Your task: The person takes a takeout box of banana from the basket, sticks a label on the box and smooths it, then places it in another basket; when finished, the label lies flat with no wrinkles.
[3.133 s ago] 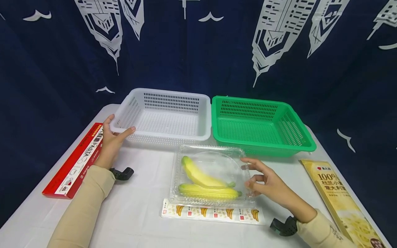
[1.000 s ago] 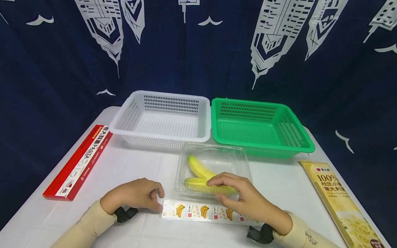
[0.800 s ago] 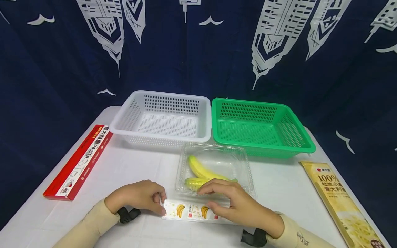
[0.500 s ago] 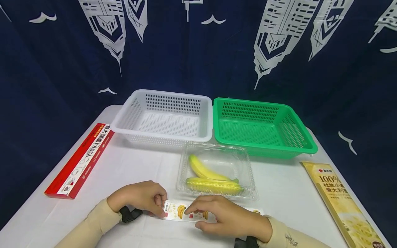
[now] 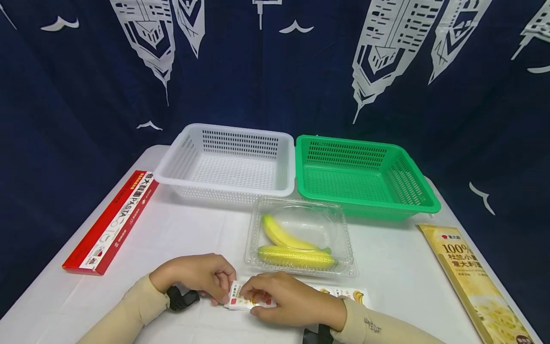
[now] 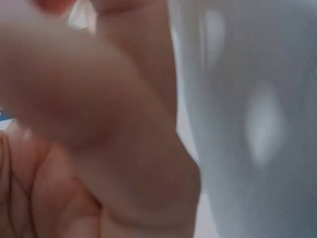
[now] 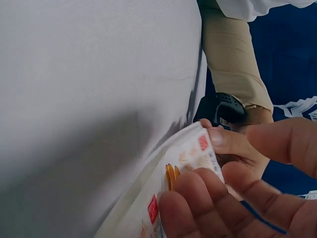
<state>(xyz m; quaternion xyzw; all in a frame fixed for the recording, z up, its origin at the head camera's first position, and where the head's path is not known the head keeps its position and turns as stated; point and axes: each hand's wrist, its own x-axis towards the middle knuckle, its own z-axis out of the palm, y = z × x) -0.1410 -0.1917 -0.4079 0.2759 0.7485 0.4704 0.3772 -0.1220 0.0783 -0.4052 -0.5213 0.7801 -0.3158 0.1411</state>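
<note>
Head: label strip (image 5: 339, 292) undr R hand (image 5: 294, 299)

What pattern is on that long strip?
White strip with yellow bananas and red squares; the right wrist view shows it best.

A dark navy fabric curtain (image 5: 266, 76), printed with white upside-down towers (image 5: 382, 55) and birdlike white curves (image 5: 60, 24), hangs beyond the far edge of a white-cloth-covered table (image 5: 193, 224).

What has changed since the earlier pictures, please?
The left hand released the white basket and now pinches the left end of the banana-printed strip. The right hand let go of the clear container and moved left over the strip. The green basket stayed put.
</note>
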